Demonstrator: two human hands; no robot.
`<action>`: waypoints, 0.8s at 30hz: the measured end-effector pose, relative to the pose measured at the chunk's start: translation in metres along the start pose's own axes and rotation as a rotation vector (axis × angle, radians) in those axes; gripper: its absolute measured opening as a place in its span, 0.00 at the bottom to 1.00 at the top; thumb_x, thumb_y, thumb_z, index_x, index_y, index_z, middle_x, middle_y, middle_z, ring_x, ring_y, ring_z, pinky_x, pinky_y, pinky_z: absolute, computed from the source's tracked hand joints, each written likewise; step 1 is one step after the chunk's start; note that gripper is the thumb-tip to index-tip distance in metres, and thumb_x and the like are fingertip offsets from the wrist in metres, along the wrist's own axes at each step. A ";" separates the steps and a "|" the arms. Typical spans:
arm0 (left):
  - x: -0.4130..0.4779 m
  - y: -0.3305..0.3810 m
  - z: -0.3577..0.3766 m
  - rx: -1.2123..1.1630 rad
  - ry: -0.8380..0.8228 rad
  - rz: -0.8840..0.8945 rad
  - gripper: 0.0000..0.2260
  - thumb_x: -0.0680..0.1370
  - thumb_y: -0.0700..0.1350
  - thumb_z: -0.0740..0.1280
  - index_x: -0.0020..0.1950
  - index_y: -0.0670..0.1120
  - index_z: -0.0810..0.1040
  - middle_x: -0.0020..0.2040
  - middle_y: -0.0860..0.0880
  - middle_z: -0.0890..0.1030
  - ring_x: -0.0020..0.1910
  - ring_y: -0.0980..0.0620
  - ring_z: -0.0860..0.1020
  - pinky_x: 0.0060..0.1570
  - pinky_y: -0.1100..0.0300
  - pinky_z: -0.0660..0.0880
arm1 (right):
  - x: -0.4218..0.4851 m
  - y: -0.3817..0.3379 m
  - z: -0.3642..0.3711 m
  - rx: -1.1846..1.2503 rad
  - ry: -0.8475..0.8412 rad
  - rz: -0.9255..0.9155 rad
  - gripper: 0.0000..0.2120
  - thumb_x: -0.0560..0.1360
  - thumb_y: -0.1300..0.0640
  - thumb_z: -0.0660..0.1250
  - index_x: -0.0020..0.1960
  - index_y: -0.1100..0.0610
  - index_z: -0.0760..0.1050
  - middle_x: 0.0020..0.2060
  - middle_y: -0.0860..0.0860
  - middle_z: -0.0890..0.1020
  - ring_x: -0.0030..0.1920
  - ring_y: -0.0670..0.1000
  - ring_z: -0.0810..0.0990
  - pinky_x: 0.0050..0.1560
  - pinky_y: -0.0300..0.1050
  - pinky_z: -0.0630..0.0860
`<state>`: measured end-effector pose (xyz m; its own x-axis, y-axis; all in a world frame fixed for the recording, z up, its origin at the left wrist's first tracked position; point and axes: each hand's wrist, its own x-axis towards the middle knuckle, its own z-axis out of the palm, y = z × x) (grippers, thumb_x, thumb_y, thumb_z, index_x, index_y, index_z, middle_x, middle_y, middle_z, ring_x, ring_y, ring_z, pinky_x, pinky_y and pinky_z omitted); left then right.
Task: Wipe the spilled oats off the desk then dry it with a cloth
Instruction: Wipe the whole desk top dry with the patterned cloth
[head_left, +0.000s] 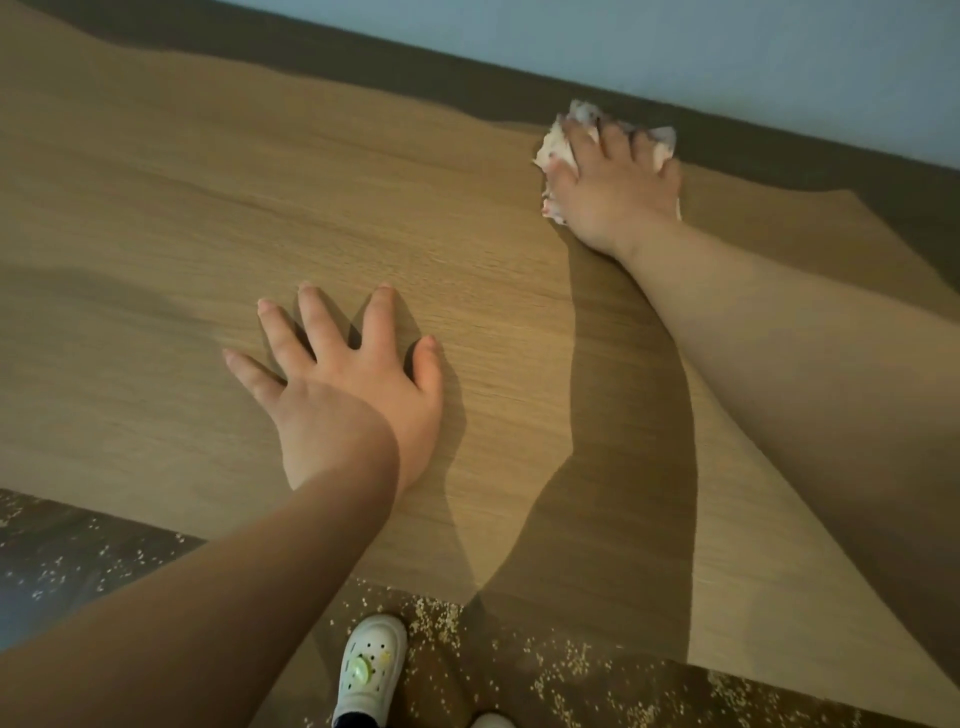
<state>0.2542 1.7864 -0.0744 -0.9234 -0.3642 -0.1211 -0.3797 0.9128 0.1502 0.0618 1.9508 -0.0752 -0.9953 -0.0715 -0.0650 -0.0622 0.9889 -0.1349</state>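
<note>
White cloth (558, 150) is being pressed onto the worktop (208, 208) at one o'clock under the right hand's (613, 187) spread fingers (614, 139), seemingly for drying, while the left hand (353, 384), fingers splayed, is bracing.

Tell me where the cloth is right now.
In the head view, the cloth lies at the far right of the desk, under the pressing right hand, near the wall.

Covered cloth, cropped shoes
The right hand (613, 187) hides most of the cloth (555, 148); the table (156, 208) runs past both side edges; one white shoe (371, 670) loses its heel, the other shoe (491, 721) shows a sliver.
</note>
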 end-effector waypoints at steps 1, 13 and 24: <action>-0.001 0.001 0.000 0.006 -0.009 0.000 0.25 0.77 0.62 0.44 0.74 0.59 0.51 0.77 0.41 0.47 0.75 0.37 0.41 0.69 0.34 0.40 | -0.013 0.001 0.002 -0.016 -0.010 -0.038 0.25 0.79 0.43 0.43 0.76 0.43 0.48 0.76 0.49 0.49 0.75 0.56 0.46 0.70 0.62 0.44; -0.003 0.000 0.002 0.000 0.003 0.002 0.28 0.74 0.63 0.37 0.73 0.59 0.46 0.77 0.40 0.47 0.75 0.37 0.42 0.70 0.35 0.42 | 0.014 -0.008 0.004 -0.023 0.066 0.015 0.25 0.79 0.44 0.43 0.75 0.46 0.49 0.76 0.51 0.52 0.75 0.57 0.49 0.70 0.63 0.47; -0.001 -0.005 0.009 0.007 0.021 0.024 0.28 0.74 0.63 0.40 0.73 0.58 0.49 0.76 0.38 0.54 0.75 0.34 0.47 0.68 0.33 0.46 | 0.059 -0.022 -0.002 0.004 0.038 0.140 0.25 0.80 0.44 0.43 0.75 0.46 0.49 0.76 0.55 0.51 0.75 0.60 0.47 0.71 0.61 0.43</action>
<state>0.2578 1.7836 -0.0841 -0.9333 -0.3459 -0.0965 -0.3570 0.9226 0.1462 0.0042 1.9248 -0.0738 -0.9963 0.0723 -0.0457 0.0777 0.9884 -0.1309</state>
